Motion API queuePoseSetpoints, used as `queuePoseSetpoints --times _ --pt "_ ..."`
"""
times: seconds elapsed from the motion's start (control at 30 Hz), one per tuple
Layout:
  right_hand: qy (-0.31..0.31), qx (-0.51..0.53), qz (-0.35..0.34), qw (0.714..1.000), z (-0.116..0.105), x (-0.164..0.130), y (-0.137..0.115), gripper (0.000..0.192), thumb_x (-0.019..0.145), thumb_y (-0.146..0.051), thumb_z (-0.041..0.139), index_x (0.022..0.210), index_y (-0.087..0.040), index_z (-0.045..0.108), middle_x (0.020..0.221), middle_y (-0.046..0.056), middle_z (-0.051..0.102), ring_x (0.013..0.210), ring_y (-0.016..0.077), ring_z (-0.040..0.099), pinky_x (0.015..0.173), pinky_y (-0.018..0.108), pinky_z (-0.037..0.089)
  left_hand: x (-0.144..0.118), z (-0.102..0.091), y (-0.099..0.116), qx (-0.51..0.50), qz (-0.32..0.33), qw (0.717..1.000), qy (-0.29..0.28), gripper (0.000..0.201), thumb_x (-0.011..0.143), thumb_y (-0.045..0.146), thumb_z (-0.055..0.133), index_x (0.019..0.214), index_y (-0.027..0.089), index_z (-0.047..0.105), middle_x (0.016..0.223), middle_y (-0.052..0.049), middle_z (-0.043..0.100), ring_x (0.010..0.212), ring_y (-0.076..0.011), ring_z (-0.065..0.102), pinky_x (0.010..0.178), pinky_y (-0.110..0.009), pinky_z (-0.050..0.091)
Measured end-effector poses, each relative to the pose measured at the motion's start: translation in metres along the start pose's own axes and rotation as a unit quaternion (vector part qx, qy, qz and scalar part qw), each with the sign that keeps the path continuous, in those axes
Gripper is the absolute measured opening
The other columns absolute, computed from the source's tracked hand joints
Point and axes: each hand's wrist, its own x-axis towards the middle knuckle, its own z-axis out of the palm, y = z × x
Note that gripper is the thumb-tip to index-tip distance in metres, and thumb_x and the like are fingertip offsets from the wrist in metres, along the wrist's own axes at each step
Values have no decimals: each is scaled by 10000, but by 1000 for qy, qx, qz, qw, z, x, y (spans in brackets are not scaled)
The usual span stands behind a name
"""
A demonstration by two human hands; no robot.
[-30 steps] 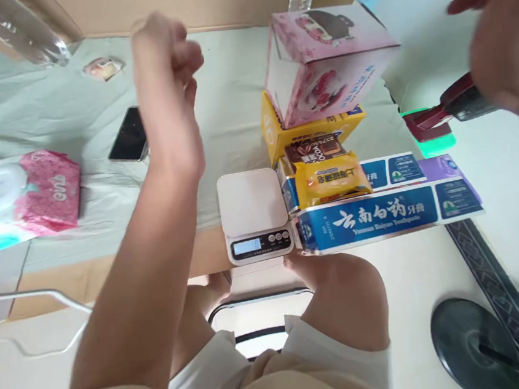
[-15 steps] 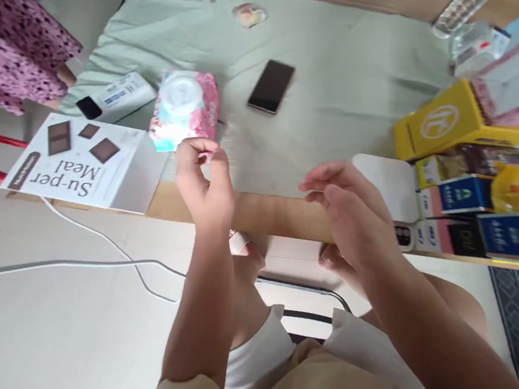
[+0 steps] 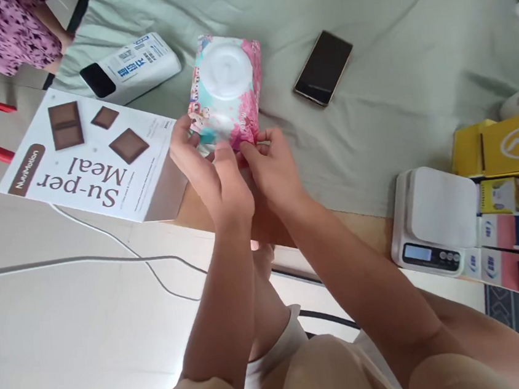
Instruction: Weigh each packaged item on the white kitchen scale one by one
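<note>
— Both hands are on that pack of wet wipes (image 3: 226, 93) at the near edge of the table (image 3: 368, 84). Left hand (image 3: 210, 168) has its fingers (image 3: 180, 142) pinching the near-left corner; right hand (image 3: 271, 167) grips the near-right corner.

— It's a soft, glossy pink-and-teal pouch with a round white plastic lid on top. Held only by its end, I'd say it could sag or slip, as the film looks slick.

— And the green cloth is wrinkled and loose; dragging the pack might tug it and nudge the black smartphone (image 3: 323, 67) just beside.

— The flat white Su-per Meal box (image 3: 93, 156) overhangs the edge at the left. An elbow could tip it. The kitchen scale (image 3: 436, 220) sits well apart, rigid and square.
</note>
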Motion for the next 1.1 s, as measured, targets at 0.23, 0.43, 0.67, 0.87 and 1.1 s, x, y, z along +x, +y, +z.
queuePoseSetpoints --times 0.23,0.43,0.67,0.87,1.1 --pt "107 29 10 994 -53 -38 -16 200 865 -125 560 887 -244 401 610 -102 468 583 81 502 600 200 424 -25 1 38 -10 -54 996 65 251 947 512 481 1020 275 517 1166 -67 533 1116 -263 530 1066 -490 423" --pt "194 62 -6 979 -128 -118 -5 375 780 -232 623 1120 -272 470 909 -53 608 799 76 630 700 195 522 -25 4 31 -61 -117 990 -50 299 935 596 567 939 298 546 1099 -63 572 1254 -290 490 1111 -480 377" --pt "126 62 10 990 -142 -139 12 740 767 -375 699 1453 -362 421 1383 13 626 1222 175 668 1213 476 512 -27 32 42 1 -144 976 -165 334 1022 364 490 714 235 499 786 -35 469 853 -210 478 897 -388 445" --pt "46 56 -32 997 -130 -131 12 821 829 -426 635 1595 -330 357 1612 15 521 1493 233 516 1342 537 382 -33 29 53 -28 -68 982 -172 456 1024 319 471 572 259 494 655 -36 358 712 -204 394 801 -400 426" --pt "57 77 -135 986 -160 -193 13 947 882 -382 604 1702 -394 132 1789 -25 237 1652 214 329 1369 484 362 -68 55 59 -203 1 944 -262 423 986 536 476 989 253 789 965 -74 683 1007 -272 625 888 -411 474"
